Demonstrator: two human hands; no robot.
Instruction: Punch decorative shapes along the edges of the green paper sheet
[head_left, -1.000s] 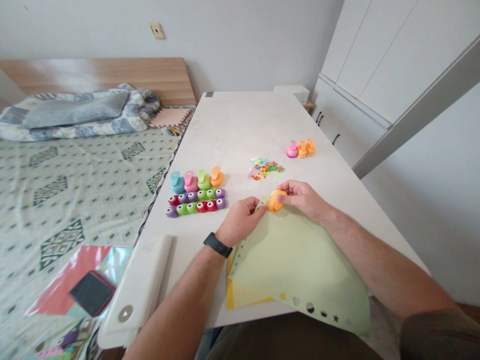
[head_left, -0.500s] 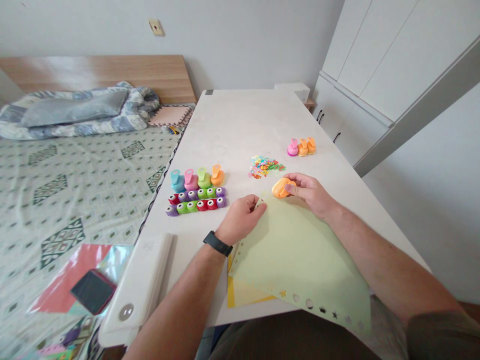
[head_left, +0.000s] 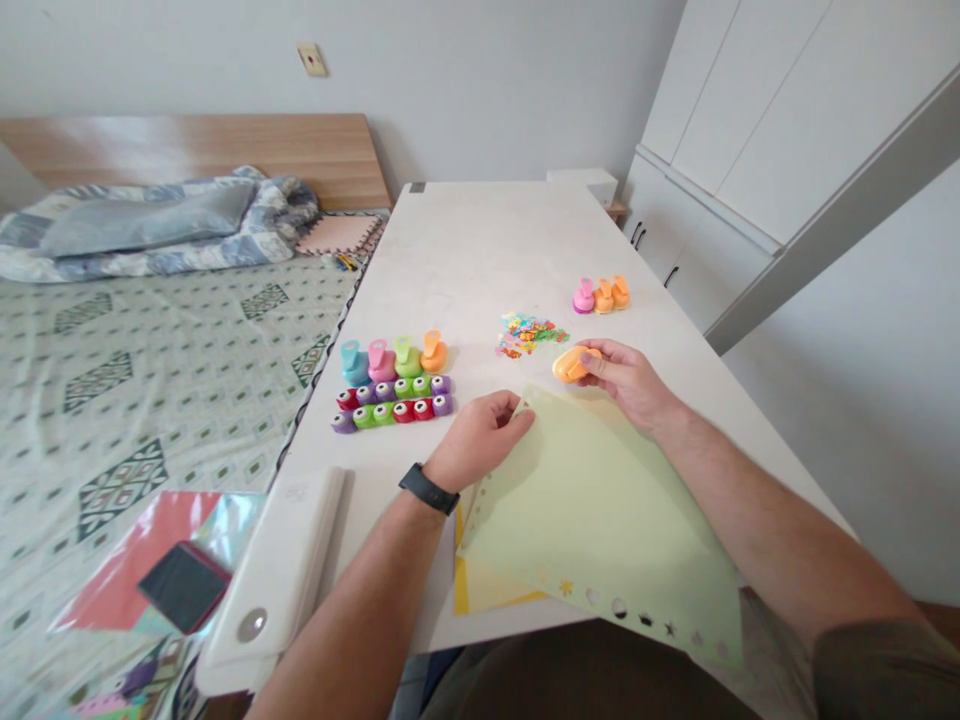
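A pale green sheet of paper lies partly over the table's front edge, with shaped holes along its near and left edges. My left hand pinches its far left corner between thumb and fingers. In my right hand is an orange craft punch, held just beyond the sheet's far edge and apart from it. Yellow paper shows underneath the green sheet. A heap of colourful punched paper shapes sits beyond my hands.
Several large punches and rows of small punches stand at left. Three more punches are at the back right. A long white device lies along the left table edge. A dark phone-like object rests on the bed.
My right hand has drawn the orange punch off the sheet's far corner, slightly right and away from me. My left hand still pinches the paper.
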